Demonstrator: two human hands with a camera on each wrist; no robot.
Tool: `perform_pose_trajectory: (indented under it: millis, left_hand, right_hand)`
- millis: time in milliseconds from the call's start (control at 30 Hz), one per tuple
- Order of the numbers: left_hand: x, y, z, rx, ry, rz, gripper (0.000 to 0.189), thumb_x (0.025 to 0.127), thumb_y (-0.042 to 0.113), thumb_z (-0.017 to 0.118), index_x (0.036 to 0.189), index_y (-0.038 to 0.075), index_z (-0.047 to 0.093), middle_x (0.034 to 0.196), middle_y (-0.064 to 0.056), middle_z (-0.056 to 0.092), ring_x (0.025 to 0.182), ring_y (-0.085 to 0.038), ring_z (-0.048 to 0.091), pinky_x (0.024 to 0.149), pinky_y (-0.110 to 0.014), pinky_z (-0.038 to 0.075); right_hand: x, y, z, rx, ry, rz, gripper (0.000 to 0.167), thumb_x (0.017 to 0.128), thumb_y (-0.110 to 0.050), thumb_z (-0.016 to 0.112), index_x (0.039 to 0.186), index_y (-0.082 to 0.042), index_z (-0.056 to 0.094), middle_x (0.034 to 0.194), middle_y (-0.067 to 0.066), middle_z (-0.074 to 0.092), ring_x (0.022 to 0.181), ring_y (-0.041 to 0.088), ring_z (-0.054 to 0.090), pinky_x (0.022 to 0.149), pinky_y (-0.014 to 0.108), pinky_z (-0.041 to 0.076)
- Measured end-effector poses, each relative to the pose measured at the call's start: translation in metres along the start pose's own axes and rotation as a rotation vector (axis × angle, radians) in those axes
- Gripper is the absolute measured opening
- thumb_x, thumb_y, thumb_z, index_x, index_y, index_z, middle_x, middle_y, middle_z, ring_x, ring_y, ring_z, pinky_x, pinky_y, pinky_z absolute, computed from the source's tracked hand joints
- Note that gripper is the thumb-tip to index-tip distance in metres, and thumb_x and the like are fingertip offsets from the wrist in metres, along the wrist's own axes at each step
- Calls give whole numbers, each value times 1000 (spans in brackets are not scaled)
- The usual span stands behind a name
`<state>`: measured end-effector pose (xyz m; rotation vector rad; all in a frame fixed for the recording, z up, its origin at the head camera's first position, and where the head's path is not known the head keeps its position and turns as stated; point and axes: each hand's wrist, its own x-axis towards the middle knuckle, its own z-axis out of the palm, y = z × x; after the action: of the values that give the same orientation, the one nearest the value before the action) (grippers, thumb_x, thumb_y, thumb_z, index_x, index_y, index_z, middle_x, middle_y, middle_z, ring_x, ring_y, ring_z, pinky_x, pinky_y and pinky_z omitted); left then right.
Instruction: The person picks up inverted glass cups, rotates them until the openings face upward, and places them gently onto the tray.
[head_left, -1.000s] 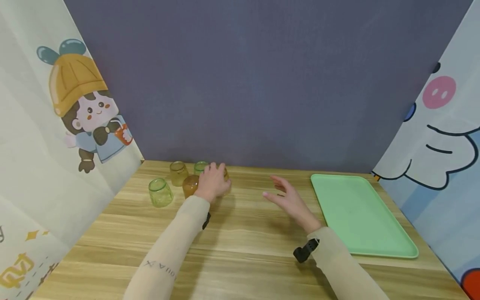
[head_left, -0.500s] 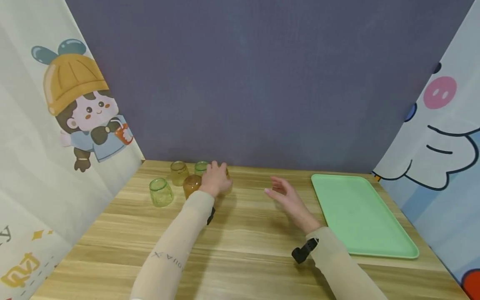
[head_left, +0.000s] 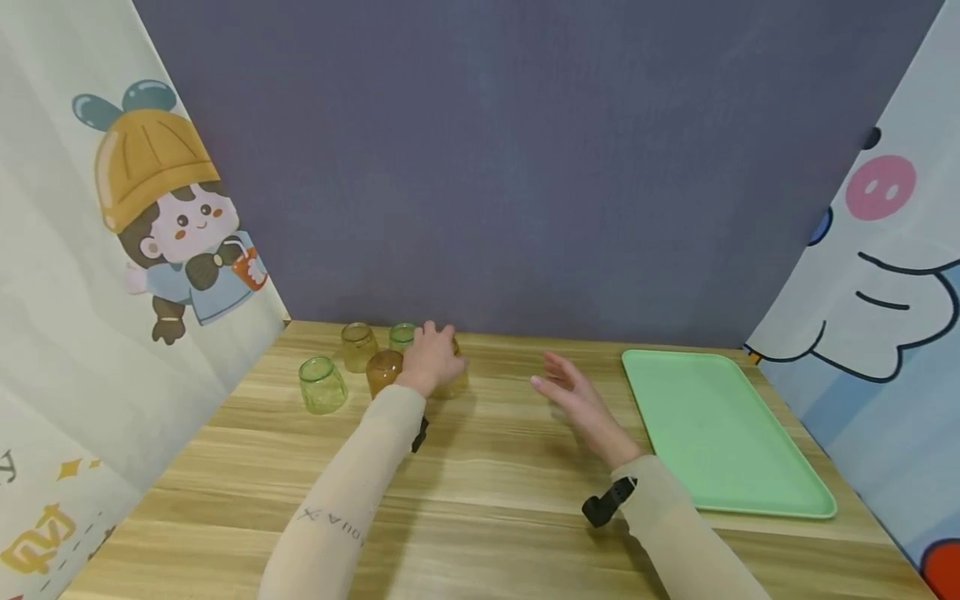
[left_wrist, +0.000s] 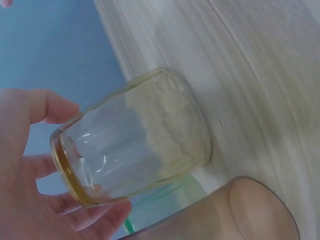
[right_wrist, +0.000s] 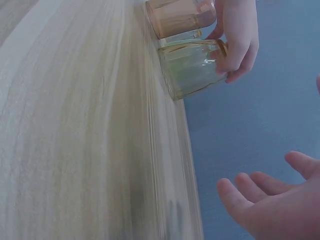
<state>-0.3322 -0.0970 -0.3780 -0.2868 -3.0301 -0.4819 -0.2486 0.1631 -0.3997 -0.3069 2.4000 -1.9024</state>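
Note:
My left hand grips a pale yellow drinking glass from above, thumb on one side of its amber rim and fingers on the other. In the head view the hand covers most of that glass; in the right wrist view its base is down at the table. Right beside it stand an amber-brown glass and, farther back, a green-rimmed glass. A yellow-brown glass and a yellow-green glass are farther left. My right hand hovers over the table with fingers loosely bent, holding nothing.
A light green tray lies on the right side of the wooden table. Behind the table rises a dark grey-blue panel. Printed curtains flank both sides.
My left hand has shifted slightly right, and more of the pale yellow glass shows below and right of it. The right hand stays almost in place.

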Motion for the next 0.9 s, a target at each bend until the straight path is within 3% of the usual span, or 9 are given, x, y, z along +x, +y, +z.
perform_pose_trajectory:
  millis: [267, 500, 700, 900]
  left_hand:
    - [-6, 0, -1, -90, 62, 27, 65, 96, 43, 60, 149, 7, 47, 141, -23, 42, 119, -36, 43, 89, -51, 50]
    - [-15, -7, 1, -252, 109, 43, 59, 95, 41, 58, 145, 11, 51, 138, -19, 43, 123, -35, 43, 86, -52, 50]
    - [-21, -13, 2, -392, 136, 39, 53, 94, 45, 57, 138, 15, 53, 133, -14, 44, 118, -32, 46, 89, -52, 47]
    - [-26, -7, -1, -510, 127, 31, 50, 96, 45, 60, 138, 18, 53, 133, -12, 45, 114, -31, 51, 95, -53, 47]
  right_hand:
    - [1, 2, -2, 42, -12, 1, 75, 99, -39, 65, 161, -17, 28, 161, 18, 29, 147, 39, 31, 116, 60, 28]
    - [2, 7, -2, 88, -29, 1, 76, 99, -40, 64, 161, -19, 26, 163, 18, 26, 147, 38, 29, 115, 58, 31]
    - [6, 12, 0, 192, -56, -10, 77, 101, -35, 61, 162, -13, 20, 163, 21, 22, 148, 38, 28, 118, 54, 28]
    - [10, 15, 2, 256, -64, -3, 76, 102, -31, 61, 162, -11, 19, 164, 22, 17, 148, 39, 26, 119, 55, 25]
